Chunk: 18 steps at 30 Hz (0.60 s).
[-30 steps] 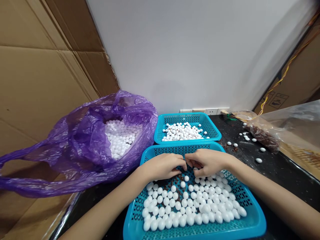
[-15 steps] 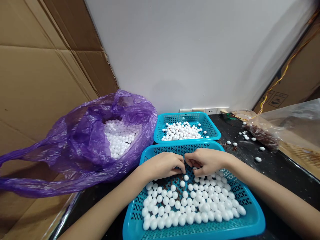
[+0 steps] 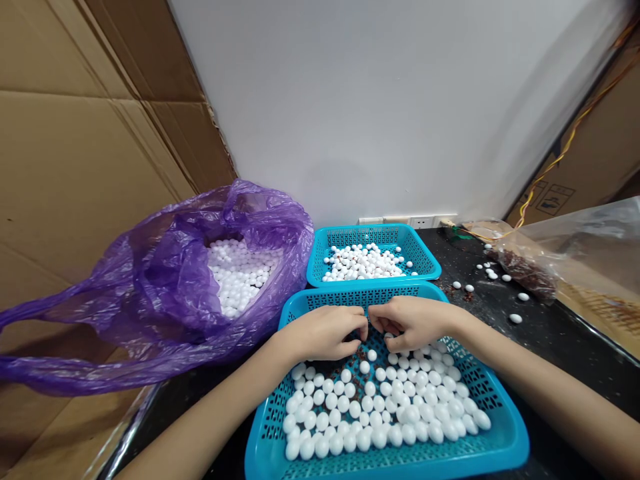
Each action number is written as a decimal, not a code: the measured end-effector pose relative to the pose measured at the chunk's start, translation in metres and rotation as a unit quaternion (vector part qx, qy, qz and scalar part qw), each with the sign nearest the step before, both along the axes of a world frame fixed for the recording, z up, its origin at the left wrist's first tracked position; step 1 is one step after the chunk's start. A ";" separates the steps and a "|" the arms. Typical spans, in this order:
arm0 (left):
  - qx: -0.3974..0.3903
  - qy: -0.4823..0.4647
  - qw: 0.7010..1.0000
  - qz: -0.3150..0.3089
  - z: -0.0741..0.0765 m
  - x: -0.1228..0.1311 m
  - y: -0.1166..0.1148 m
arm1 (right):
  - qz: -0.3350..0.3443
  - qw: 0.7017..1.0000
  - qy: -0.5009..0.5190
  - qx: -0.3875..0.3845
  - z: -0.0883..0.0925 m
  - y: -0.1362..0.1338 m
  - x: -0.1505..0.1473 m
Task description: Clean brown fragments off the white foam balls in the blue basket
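Both hands are over the back part of the near blue basket, close together. My left hand has its fingers curled, thumb and index tips a little apart; whether anything small is between them is hidden. My right hand is closed, fingers bent inward, with a white ball partly showing under the fingers; its exact hold is unclear. Just below the hands lies a white ball. Many white balls fill the front and right of the basket, with brown crumbs among them.
A second blue basket with smaller-looking white balls stands behind. At left, a purple bag holds more white balls. Loose balls and a clear bag of brown bits lie on the black surface at right. A wall socket is behind.
My left hand's thumb has drawn slightly left and away from the ball below it. My right hand has barely moved.
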<state>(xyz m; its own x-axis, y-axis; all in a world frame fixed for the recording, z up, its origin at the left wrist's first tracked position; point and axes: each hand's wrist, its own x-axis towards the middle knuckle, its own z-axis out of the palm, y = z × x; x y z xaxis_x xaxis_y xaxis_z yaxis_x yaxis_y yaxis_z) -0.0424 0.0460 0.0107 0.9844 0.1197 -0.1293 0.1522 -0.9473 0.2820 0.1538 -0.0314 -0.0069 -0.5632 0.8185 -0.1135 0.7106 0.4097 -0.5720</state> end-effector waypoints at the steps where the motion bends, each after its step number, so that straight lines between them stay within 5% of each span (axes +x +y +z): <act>1: 0.000 -0.001 1.000 -0.001 -0.001 0.000 0.000 | -0.002 1.000 0.004 -0.001 0.000 0.000 0.000; 10: -0.030 -0.009 0.999 -0.007 -0.004 0.001 0.004 | 0.028 0.997 0.057 0.035 0.002 0.001 -0.001; 18: -0.027 -0.039 0.999 -0.023 -0.006 0.001 0.006 | -0.118 0.957 0.215 0.153 0.006 0.003 0.001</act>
